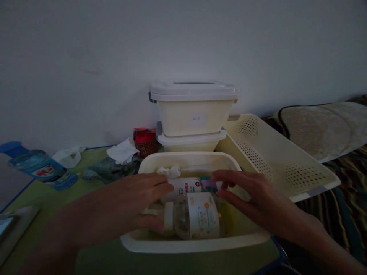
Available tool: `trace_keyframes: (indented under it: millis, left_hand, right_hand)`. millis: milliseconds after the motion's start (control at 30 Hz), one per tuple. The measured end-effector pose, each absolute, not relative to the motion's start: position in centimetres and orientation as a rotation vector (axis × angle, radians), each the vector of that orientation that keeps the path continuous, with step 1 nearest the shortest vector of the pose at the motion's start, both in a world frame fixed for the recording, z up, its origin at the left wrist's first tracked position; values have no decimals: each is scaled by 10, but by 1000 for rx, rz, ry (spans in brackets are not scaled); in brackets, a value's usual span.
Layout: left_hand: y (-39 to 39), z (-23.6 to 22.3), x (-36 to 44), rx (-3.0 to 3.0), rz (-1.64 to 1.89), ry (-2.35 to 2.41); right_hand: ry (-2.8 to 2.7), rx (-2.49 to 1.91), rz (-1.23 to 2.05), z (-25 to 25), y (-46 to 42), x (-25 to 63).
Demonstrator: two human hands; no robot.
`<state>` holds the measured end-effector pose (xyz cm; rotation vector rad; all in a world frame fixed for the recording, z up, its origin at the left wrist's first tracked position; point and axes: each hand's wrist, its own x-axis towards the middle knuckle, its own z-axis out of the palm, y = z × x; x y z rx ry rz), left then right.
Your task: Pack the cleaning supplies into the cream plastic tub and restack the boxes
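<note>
A cream plastic bin sits in front of me with bottles lying on their sides in it. Nearest me is a clear bottle with a white printed label and a pale cap. My left hand has its thumb and fingers around the cap end of this bottle. Behind it lies a white bottle with red lettering and a green and purple picture. My right hand is at the right end of the two bottles, thumb and fingers apart, fingertips against or just over the white bottle. A white pump head shows at the back left.
Stacked lidded boxes stand behind the bin. A perforated cream basket lies at right by a pillow. Left on the green table are a blue liquid bottle, a cloth, white tissue and a small red-lined basket.
</note>
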<state>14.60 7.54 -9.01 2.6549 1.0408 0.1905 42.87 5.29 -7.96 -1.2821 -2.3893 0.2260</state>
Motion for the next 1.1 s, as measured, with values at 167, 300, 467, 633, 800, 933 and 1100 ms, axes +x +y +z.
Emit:
trace_keyframes:
  millis: [167,300,467,633,800,933,1100]
  left_hand:
    - [93,-51,137,2649,922,1206]
    - [140,-51,148,2415,1386,1293]
    - [205,-70,164,2105,1685,1159]
    - [221,-68,175,1884,1740,1071]
    - [218,-59,174,1870,1759,1097]
    - [219,-58,177,1836,1822,1131]
    - [215,-54,183,1746,1997,1136]
  right_hand:
    - [-1790,-1196,-37,-55,98,462]
    - [-1508,-1051,48,-50,161,486]
    - [-1476,-1052,266,-55,217,487]
    - [-1434,-1038,343,-61,232,476]
    - [-1392,-974,305,-60,238,471]
    - [-1290,-901,243,-54,245,467]
    - [-1150,-868,259,-39,240,462]
